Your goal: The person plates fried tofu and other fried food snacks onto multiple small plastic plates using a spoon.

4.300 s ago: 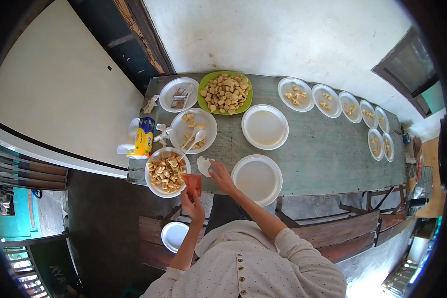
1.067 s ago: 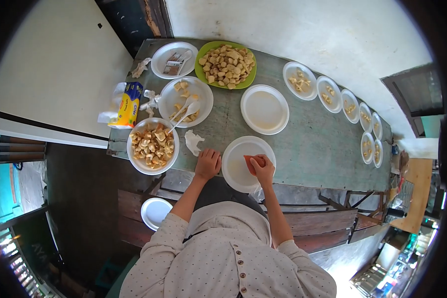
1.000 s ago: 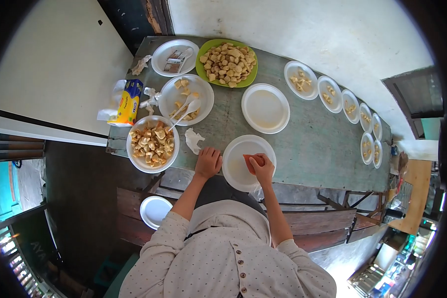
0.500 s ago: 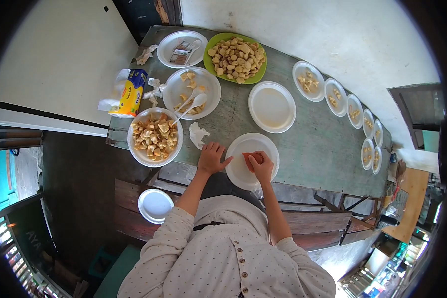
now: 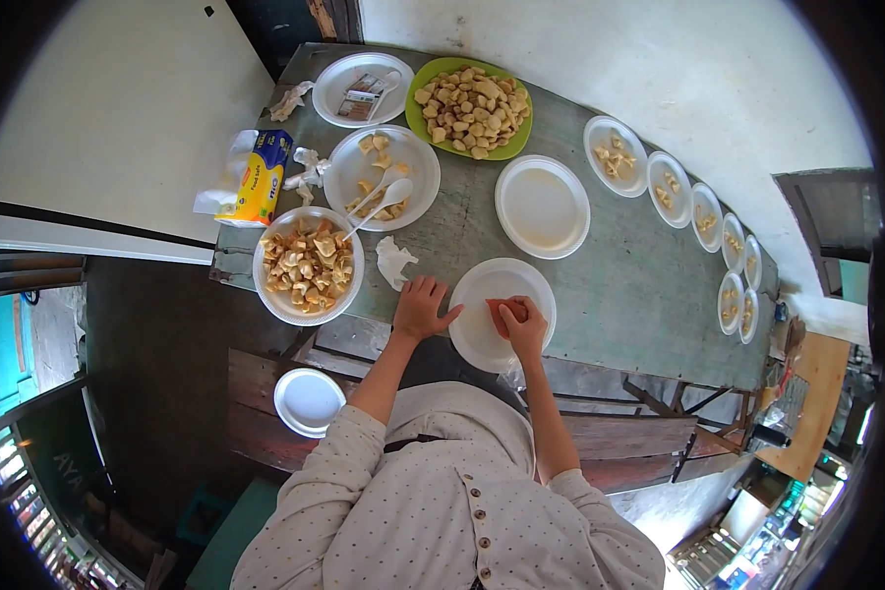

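My right hand (image 5: 523, 329) is closed on a reddish-orange, flat-looking piece (image 5: 500, 311), held over a white plate (image 5: 477, 344) at the table's near edge. Its exact kind is too small to make out. My left hand (image 5: 423, 311) rests on the table edge just left of that plate, fingers apart, holding nothing. A crumpled white tissue (image 5: 393, 261) lies beyond the left fingertips. Farther back stands another white plate (image 5: 543, 206). To the left, a white bowl (image 5: 262, 293) is heaped with light brown food pieces.
A green plate (image 5: 416, 126) piled with pale chunks stands at the back. Beside it, one white plate (image 5: 428, 202) holds pieces and two spoons, another (image 5: 324, 71) a packet. A tissue pack (image 5: 263, 179) stands left. Several small portioned plates (image 5: 593, 128) line the right. A bench (image 5: 629, 438) runs below.
The view has shifted slightly. My right hand and the reddish-orange piece have moved a little to the right over the plate. My left hand stays at the table edge.
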A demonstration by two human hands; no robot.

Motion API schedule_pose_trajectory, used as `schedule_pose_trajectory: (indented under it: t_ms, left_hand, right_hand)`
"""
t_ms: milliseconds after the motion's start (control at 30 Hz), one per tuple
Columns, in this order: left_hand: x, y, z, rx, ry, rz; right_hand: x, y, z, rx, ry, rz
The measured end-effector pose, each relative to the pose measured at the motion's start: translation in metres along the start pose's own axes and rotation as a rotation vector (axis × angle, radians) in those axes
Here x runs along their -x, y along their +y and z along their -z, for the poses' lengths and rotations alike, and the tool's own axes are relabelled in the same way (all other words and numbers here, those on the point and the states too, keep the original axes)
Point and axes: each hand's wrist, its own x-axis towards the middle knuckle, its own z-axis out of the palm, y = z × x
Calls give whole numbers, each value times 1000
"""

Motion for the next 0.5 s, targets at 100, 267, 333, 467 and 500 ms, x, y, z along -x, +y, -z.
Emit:
schedule_pose_trajectory:
  t_ms: [100,267,333,467,500]
  left_hand:
    - [0,-1,-2,0,8,-1]
    - [0,0,-1,-4,22,-4]
    - [0,0,-1,-1,17,-1]
    - [0,0,-1,-8,19,-4]
    - [0,-1,-2,-4,21,-7]
  right_hand:
    - [-1,5,-2,-5,14,-7]
    - [-3,1,-3,-15,9,-14]
    - [-4,1,-5,-18,12,-6]
    - [-5,-1,-6,-32,8,13]
    - [-5,-2,-6,-11,15,18]
